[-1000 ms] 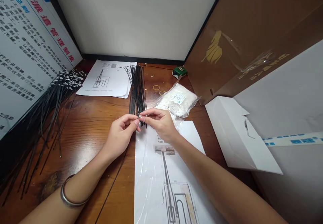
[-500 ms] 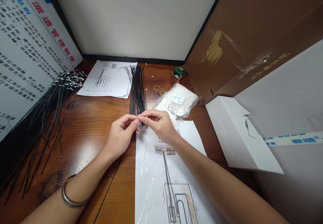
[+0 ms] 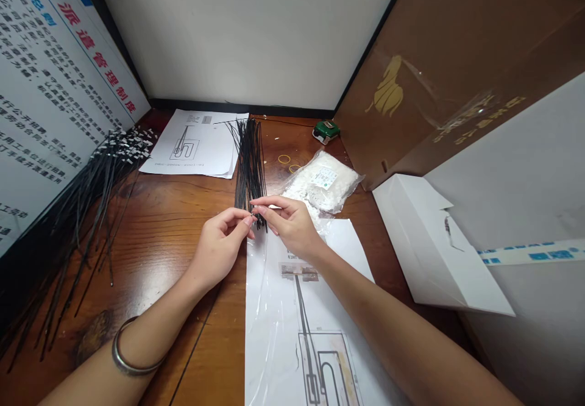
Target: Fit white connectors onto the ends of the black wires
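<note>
Seen from the head camera, the left hand (image 3: 219,244) and the right hand (image 3: 287,223) meet fingertip to fingertip above a wooden table (image 3: 178,211), at the near end of a bundle of thin black wires (image 3: 249,162) that lies along the table pointing away from the person. Both hands are closed to a narrow pinch, thumb against forefinger, on something very small at the wire ends; it is too small to make out. The left wrist wears a metal bangle (image 3: 125,357). Under the right forearm lies a printed drawing sheet (image 3: 320,345) covered by clear plastic film. Just right of the wires sits a clear bag of small white parts (image 3: 322,180). Farther back lie a second drawing sheet (image 3: 196,144), two rubber bands (image 3: 284,158) and a small green object (image 3: 325,130). At the left edge a larger heap of black wires with white tips (image 3: 91,192) leans along a printed notice board (image 3: 50,89). A white paper bag (image 3: 434,253) lies at the right, beside a brown cardboard box (image 3: 457,58).
</note>
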`<state>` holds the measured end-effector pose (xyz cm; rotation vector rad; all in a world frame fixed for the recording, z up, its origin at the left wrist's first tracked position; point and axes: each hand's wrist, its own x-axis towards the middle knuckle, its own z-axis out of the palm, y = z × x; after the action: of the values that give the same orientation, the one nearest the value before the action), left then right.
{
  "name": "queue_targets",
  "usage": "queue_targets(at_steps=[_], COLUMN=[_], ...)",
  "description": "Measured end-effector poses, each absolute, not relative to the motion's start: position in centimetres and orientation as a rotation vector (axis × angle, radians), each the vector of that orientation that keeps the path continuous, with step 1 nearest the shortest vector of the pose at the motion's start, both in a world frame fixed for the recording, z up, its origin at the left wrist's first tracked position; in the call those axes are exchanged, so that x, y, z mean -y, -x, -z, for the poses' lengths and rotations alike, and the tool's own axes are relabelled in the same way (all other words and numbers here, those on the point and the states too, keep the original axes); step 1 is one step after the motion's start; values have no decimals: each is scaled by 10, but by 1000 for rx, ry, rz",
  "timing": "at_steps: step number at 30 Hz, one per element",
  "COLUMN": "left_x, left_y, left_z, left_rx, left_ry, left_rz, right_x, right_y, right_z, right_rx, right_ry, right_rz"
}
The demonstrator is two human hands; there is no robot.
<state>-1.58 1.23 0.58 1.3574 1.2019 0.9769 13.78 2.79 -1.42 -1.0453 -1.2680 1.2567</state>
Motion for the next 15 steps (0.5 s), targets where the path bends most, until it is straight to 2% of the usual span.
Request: queue_targets(at_steps=[15], left_x=[-12], left_y=[16], left_z=[-5], left_rx=[-1171], left_ry=[-1383], left_rz=[-1020], right_x=[-25], right_y=[-136], right_z=[10], right_rx=[1190], right_ry=[1043], right_rz=[-1319])
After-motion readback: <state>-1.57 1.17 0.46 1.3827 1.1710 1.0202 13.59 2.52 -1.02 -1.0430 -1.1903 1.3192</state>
